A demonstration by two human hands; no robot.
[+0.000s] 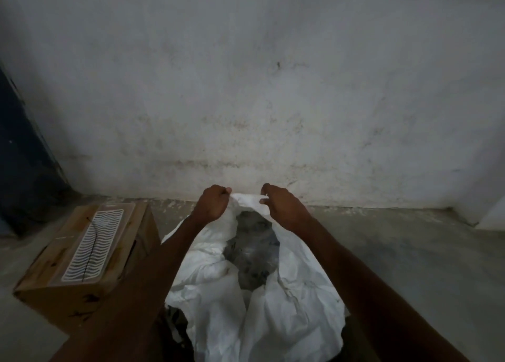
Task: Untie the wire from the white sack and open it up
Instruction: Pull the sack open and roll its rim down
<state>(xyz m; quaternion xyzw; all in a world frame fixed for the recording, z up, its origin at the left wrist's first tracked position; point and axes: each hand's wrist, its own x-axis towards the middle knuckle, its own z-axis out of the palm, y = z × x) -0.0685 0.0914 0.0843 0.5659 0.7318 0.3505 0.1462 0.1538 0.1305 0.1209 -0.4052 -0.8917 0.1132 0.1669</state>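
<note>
The white sack [287,307] stands on the floor right in front of me, crumpled, its mouth parted. Dark grey contents [252,249] show through the gap. My left hand [211,206] pinches the far rim of the sack on the left side. My right hand [282,207] grips the same far rim a little to the right. Both hands hold the rim up near the foot of the wall. No wire shows anywhere on the sack or in my hands.
A brown cardboard box [49,288] sits on the floor to the left of the sack, with a white wavy-patterned flat item [93,247] on top. A stained grey wall [259,88] rises just behind. A dark blue surface [21,148] stands at the far left.
</note>
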